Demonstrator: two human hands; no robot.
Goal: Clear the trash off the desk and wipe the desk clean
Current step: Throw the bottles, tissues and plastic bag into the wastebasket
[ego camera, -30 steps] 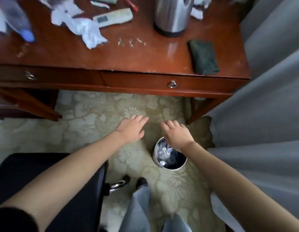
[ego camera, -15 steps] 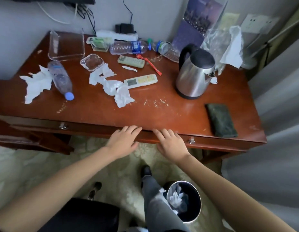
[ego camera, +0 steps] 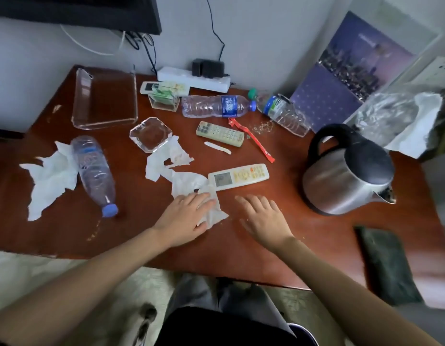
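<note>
The left hand (ego camera: 184, 219) lies flat, fingers straight, on a crumpled white tissue (ego camera: 187, 181) in the centre of the worktop (ego camera: 131, 228). The right hand (ego camera: 265, 219) is spread just beside it.

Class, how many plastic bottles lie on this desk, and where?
3: the left bottle lies partly on a tissue; the blue-labelled bottle lies at the back; the green-capped bottle beside it, rightward. None looks hidden.

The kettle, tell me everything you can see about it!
The kettle is shiny silver metal with a black lid, black loop handle and dark base ring. It stands upright on the right part of the brown desk, lid shut, spout pointing right. Only the desk touches it; the right hand is apart, to its left.
</note>
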